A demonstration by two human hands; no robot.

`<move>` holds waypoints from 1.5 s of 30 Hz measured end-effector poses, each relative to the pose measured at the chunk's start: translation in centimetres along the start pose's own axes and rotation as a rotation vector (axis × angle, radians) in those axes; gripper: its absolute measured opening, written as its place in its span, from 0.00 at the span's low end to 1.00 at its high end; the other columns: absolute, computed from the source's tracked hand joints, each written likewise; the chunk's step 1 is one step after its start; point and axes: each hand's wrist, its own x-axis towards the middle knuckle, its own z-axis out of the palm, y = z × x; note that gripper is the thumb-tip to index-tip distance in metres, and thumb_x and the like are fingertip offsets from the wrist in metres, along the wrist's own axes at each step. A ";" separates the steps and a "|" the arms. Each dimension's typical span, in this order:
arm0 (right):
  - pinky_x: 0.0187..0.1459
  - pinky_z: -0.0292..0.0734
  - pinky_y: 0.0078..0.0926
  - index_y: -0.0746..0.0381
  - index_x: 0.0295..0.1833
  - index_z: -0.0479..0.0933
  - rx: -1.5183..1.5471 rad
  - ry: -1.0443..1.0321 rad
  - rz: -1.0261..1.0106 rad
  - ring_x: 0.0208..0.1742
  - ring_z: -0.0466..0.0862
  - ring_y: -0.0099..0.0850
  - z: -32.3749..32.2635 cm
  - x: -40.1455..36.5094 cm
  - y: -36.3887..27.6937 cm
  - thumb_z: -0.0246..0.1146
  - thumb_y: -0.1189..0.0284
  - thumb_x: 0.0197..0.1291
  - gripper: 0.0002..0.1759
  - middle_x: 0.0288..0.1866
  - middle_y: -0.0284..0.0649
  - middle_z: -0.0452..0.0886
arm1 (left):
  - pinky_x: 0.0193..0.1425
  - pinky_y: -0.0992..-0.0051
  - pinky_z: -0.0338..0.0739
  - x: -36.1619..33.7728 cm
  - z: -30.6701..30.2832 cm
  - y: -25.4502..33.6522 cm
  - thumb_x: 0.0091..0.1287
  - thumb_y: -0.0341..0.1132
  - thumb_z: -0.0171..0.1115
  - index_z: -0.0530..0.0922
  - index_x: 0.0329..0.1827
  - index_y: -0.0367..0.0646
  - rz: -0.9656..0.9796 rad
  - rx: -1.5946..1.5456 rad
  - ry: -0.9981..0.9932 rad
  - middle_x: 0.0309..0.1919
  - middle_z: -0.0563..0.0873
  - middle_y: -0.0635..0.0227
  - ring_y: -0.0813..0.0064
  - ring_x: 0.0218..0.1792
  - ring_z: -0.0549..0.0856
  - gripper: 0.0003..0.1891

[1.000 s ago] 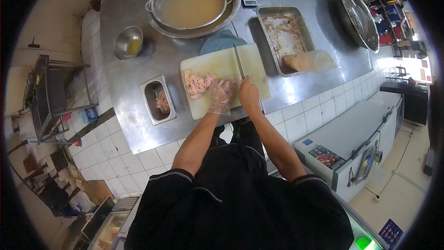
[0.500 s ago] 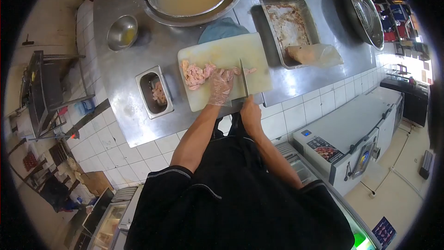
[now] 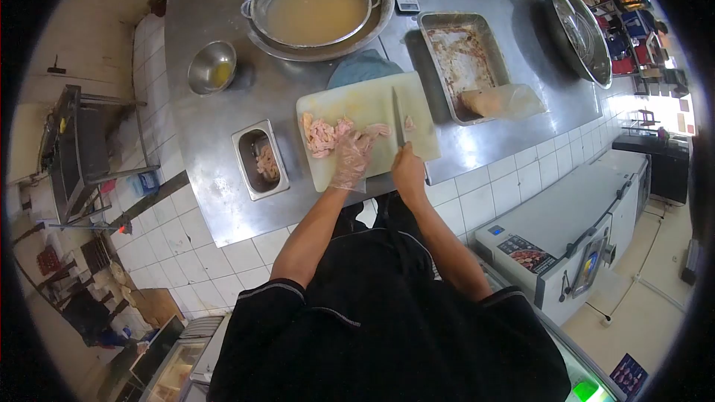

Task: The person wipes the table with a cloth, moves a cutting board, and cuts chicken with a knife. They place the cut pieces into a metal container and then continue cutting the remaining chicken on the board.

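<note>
My left hand (image 3: pixel 352 160), in a clear plastic glove, is closed on a strip of raw meat (image 3: pixel 378 130) on the cutting board (image 3: pixel 335 100). My right hand (image 3: pixel 408 171) grips the handle of a knife (image 3: pixel 398 113), whose blade lies across the board pointing away from me. A small cut piece of meat (image 3: pixel 410 123) sits right of the blade. More raw meat (image 3: pixel 320 138) is piled at the board's left side. Left of the board stands a small metal container (image 3: pixel 240 150) with meat pieces inside.
Beyond the board are a large pot (image 3: pixel 253 11) of cloudy liquid, a blue cloth (image 3: pixel 363 67) and a small scale (image 3: pixel 407 4). A metal bowl (image 3: pixel 199 74) stands left, a stained tray (image 3: pixel 439 67) with a bagged item (image 3: pixel 500 101) right, and a wide basin (image 3: pixel 562 37) far right.
The view has shifted, so the table sits lower. The knife has moved slightly right of the strip, and a cut piece now lies apart on its right side.
</note>
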 end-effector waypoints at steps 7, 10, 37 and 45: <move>0.37 0.80 0.60 0.73 0.56 0.73 -0.020 -0.009 -0.089 0.34 0.86 0.65 3.5 4.5 -3.8 0.56 0.72 0.71 0.15 0.29 0.65 0.84 | 0.49 0.52 0.75 -0.2 0.1 -0.7 0.49 0.24 0.68 0.84 0.42 0.44 -0.061 -0.063 -0.114 0.36 0.82 0.58 0.49 0.46 0.81 0.15; 0.37 0.82 0.58 0.72 0.56 0.72 -0.090 -0.010 -0.102 0.34 0.87 0.62 4.4 6.4 -3.9 0.58 0.74 0.68 0.16 0.30 0.64 0.84 | 0.45 0.52 0.76 0.9 -1.1 0.9 0.48 0.25 0.68 0.84 0.41 0.43 -0.008 -0.037 0.004 0.35 0.82 0.58 0.50 0.43 0.83 0.15; 0.40 0.78 0.66 0.68 0.56 0.69 -0.115 -0.223 0.147 0.37 0.85 0.67 0.7 -8.0 2.0 0.51 0.70 0.74 0.13 0.34 0.63 0.85 | 0.48 0.55 0.80 -1.0 3.3 -2.2 0.59 0.31 0.70 0.84 0.44 0.47 0.122 0.108 0.155 0.34 0.84 0.64 0.56 0.40 0.84 0.10; 0.36 0.78 0.62 0.74 0.51 0.73 -0.097 0.036 0.030 0.34 0.85 0.65 -2.0 -0.2 3.6 0.53 0.72 0.73 0.13 0.28 0.65 0.83 | 0.47 0.54 0.81 -0.7 2.8 -1.7 0.57 0.27 0.72 0.86 0.41 0.42 0.081 0.076 0.146 0.33 0.86 0.61 0.53 0.37 0.85 0.09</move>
